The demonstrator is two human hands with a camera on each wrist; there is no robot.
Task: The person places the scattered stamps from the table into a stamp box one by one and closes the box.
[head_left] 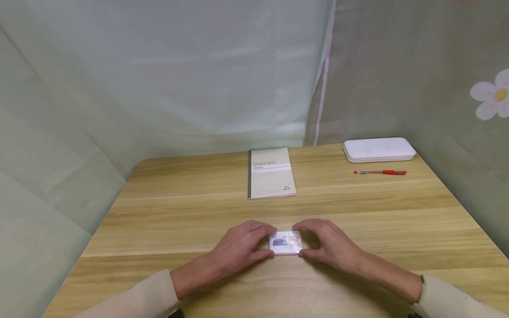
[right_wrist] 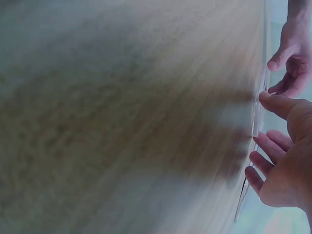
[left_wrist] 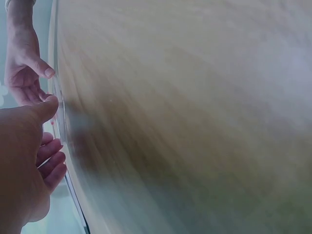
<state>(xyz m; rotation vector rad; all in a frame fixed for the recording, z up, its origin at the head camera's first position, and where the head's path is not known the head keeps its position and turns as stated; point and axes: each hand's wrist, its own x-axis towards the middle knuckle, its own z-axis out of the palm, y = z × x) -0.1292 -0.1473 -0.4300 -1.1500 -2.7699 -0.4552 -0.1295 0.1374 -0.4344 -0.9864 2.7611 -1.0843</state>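
A small flat white rectangle in clear plastic (head_left: 280, 243), like a card case, lies on the wooden table. It has a dark blue picture on its left part and an orange-toned one on its right. My left hand (head_left: 243, 244) pinches its left end, index finger on the far edge and thumb on the near edge. At the right end my right hand (head_left: 333, 244) grips it the same way. Both wrist views show the case only as a thin clear edge, between the left hand (left_wrist: 24, 156) and the right hand (right_wrist: 287, 151). Its fine print is too small to read.
Behind the hands lies a notebook (head_left: 272, 181) with "Gambit" on its cover. A white case (head_left: 378, 150) sits at the back right, with a red pen (head_left: 379, 172) in front of it. Pale curtains (head_left: 222, 79) hang behind the wooden table (head_left: 191, 212) and along its sides.
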